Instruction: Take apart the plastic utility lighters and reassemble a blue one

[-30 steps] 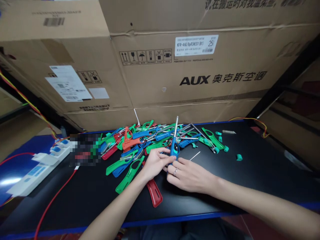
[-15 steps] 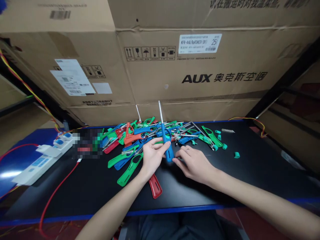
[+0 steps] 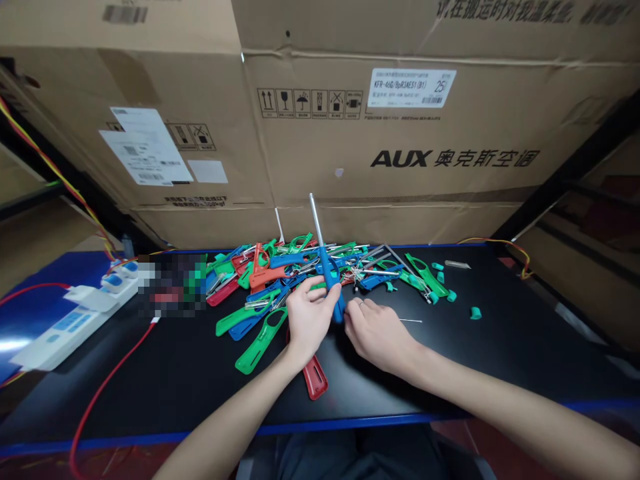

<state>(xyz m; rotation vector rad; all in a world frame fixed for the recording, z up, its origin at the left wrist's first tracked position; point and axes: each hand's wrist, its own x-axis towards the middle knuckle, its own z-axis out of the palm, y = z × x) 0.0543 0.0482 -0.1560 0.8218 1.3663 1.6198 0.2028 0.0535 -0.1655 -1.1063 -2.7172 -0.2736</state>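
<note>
In the head view, my left hand (image 3: 311, 313) is closed around the handle of a blue long-neck gas lighter (image 3: 329, 273). Its metal tube points up and away from me. My right hand (image 3: 377, 330), fingers curled and pinched, is against the lighter's lower end; what the fingertips grip is hidden. A thin metal rod (image 3: 411, 321) shows beyond the right hand; I cannot tell whether it is held or lies on the table. Behind both hands spreads a pile of lighter parts: green handle shells (image 3: 263, 340), an orange shell (image 3: 265, 273) and metal tubes. A red shell (image 3: 315, 379) lies below my left wrist.
Several small teal caps (image 3: 475, 313) and a clear piece (image 3: 457, 265) lie right on the black table (image 3: 450, 353). A white power strip (image 3: 75, 327) with a red cable (image 3: 107, 387) stands left. A large cardboard box (image 3: 320, 147) walls off the back.
The lighter has turned, its slotted face now swung more out of sight and its tip leaning left. My right hand has closed in on its lower end, fingers more curled.
</note>
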